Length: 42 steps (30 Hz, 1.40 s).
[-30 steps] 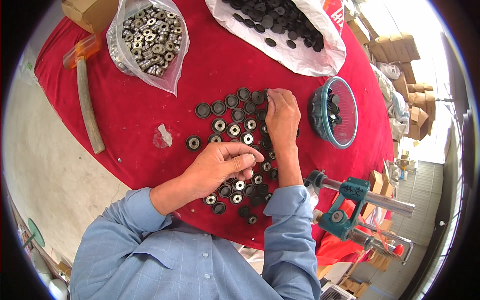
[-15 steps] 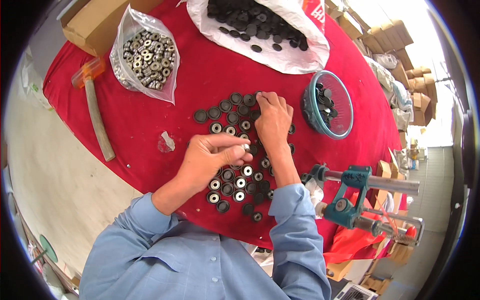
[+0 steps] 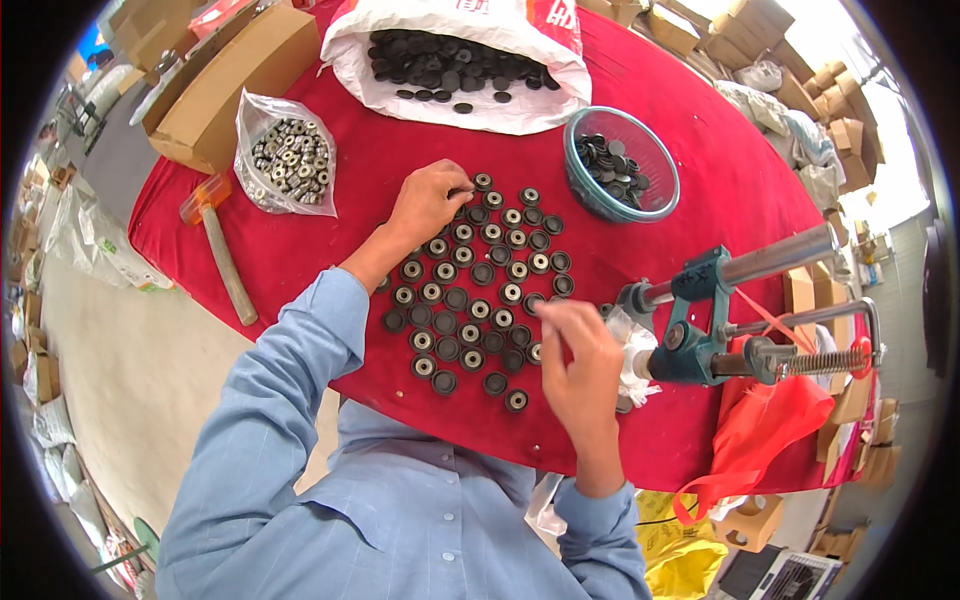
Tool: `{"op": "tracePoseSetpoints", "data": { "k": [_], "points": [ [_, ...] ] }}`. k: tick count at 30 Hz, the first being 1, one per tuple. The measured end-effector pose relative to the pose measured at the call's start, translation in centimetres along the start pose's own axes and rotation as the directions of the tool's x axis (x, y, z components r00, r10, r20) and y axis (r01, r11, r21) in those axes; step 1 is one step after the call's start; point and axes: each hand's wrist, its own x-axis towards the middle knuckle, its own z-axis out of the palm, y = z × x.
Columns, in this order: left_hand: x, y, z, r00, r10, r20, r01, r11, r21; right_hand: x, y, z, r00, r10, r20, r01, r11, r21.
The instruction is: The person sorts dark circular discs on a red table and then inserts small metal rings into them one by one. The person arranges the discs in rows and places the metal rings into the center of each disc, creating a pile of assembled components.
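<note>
Many round black caps lie in loose rows on the red cloth, several with a silver ring-shaped bearing seated in them. At the far left edge of the rows is my left hand, its thumb and fingers pinched beside a cap with a bearing. What it holds, if anything, is hidden. Over the right edge of the rows hovers my right hand, thumb and forefinger apart, fingertips near a black cap, nothing visible between them.
Back left, a clear plastic bag holds bearings, beside a hammer and a cardboard box. A white sack of black caps lies at the back; a clear bowl holds more. A green hand press stands at right.
My left hand has moved away from me to the far edge of the caps. My right hand has come back toward me to their right side. More caps show bearings, and the view has shifted.
</note>
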Motion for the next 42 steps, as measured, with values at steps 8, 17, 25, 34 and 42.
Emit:
{"op": "tracePoseSetpoints", "data": {
  "k": [8, 17, 25, 34, 42],
  "points": [
    [-0.2, -0.4, 0.4, 0.994, 0.095, 0.048, -0.102, 0.983, 0.154, -8.4, 1.3, -0.9, 0.985, 0.172, -0.032, -0.168, 0.980, 0.110],
    [-2.6, 1.7, -0.1, 0.958, 0.225, 0.179, -0.281, 0.861, 0.423, -11.7, 2.5, -1.0, 0.929, 0.336, -0.157, -0.302, 0.930, 0.208],
    [-2.3, 1.1, 0.1, 0.954, 0.229, 0.194, -0.297, 0.813, 0.501, -11.4, 3.3, -1.1, 0.909, 0.359, -0.214, -0.318, 0.926, 0.202],
    [-1.1, 2.0, 0.2, 0.944, 0.131, 0.304, -0.298, 0.736, 0.608, -8.5, 4.2, 0.1, 0.969, 0.226, -0.099, -0.227, 0.974, -0.002],
    [-5.6, 11.7, -5.2, 0.968, 0.236, -0.092, -0.208, 0.948, 0.239, -10.6, 2.7, 2.2, 0.998, 0.067, -0.012, -0.068, 0.970, -0.232]
  ]
}}
